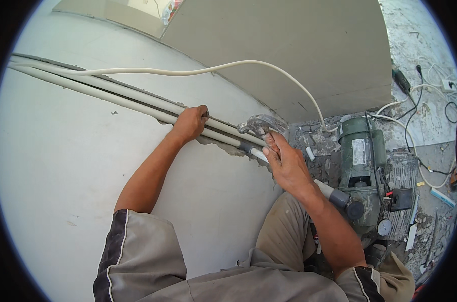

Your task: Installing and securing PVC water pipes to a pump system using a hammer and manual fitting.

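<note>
Two cream pipes [113, 99] run side by side in a groove chiselled into the white wall. My left hand [189, 124] rests over them with its fingertips pinched together near the upper pipe. Whatever sits in that pinch is small and dark, and I cannot make it out. My right hand [291, 168] grips a hammer; its worn, dust-covered head [260, 124] hangs over the pipes, apart from my left hand. Below the hammer, a grey coupling [245, 147] joins the lower pipe to a white piece.
A loose white hose [248, 62] arcs over the groove. Right of my knee stands a green pump [353, 146] with a pressure gauge [384, 227]. Cables, a green power tool [401, 80] and rubble lie on the right-hand floor. A grey panel [289, 50] borders the wall.
</note>
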`<state>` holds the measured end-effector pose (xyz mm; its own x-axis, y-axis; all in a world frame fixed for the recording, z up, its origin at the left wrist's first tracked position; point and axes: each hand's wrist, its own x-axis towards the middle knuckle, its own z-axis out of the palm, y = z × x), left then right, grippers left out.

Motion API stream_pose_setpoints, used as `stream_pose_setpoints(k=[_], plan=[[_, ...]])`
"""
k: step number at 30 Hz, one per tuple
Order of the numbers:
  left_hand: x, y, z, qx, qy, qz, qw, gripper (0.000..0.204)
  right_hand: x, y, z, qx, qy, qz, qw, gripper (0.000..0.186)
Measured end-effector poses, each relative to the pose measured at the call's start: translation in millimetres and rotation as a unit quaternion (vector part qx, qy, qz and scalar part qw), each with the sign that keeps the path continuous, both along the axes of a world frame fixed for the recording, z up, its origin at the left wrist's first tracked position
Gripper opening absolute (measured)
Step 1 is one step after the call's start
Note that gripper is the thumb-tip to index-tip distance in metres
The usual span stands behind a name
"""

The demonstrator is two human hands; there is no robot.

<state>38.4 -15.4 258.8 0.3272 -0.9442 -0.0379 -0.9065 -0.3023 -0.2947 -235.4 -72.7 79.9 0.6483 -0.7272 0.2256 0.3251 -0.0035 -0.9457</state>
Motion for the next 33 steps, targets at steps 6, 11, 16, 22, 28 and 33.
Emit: stream_pose_setpoints(k=[6,11,16,22,28,33], plan=[[-10,5,13,0.035,-0.021,0.048,0.998,0.014,42,22,-8,0.072,0.077,0.121,0.987,0.048],[-18,6,28,0.076,-0.07,0.059,0.993,0.015,87,35,-42,0.018,0.005,0.058,0.998,0.057],[-19,2,47,0.073,-0.096,0.056,0.991,0.015,130,46,-55,-0.036,-0.068,0.004,0.997,0.065],[-18,-5,53,0.092,-0.108,0.062,0.988,0.015,132,42,-54,-0.073,-0.004,0.025,0.997,0.066],[-14,-7,58,0.092,-0.091,0.061,0.99,0.015,140,46,-53,-0.075,-0.041,0.017,0.996,0.063],[-12,-10,58,0.063,-0.077,0.049,0.994,0.018,136,26,-52,-0.075,0.061,0.116,0.989,0.064]])
